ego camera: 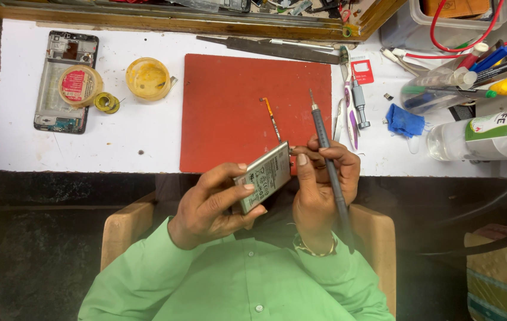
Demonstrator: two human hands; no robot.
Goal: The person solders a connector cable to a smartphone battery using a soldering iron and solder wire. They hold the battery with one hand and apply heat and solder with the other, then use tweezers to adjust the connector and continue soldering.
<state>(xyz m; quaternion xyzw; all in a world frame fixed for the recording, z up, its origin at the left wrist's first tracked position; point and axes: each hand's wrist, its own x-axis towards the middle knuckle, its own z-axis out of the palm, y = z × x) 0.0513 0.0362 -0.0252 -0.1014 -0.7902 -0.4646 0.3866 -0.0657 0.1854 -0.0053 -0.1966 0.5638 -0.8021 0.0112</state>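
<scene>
Green sleeves [223,285] fill the bottom of the view, and just above them our two hands meet over the near edge of the white table [140,137]. Our left hand [215,205] is curled around a flat grey phone battery [263,176], thumb on one long edge and fingers wrapped under the other, holding it tilted over the lower edge of the red mat [235,113]. Our right hand [321,181] pinches at the battery's upper corner with thumb and forefinger while the other fingers trap a long grey soldering pen [327,160] against the palm — its tip points away, over the mat, not touching anything. A thin orange flex strip [272,117] rises from near that corner; whether it is attached we cannot tell.

We judge the step in hand to be work on the battery's connector end. The next move calls for a steady left grip and fine fingertip control at that corner, with the pen tip kept off the cell. An opened phone frame [66,80] lies well apart at the far left.
</scene>
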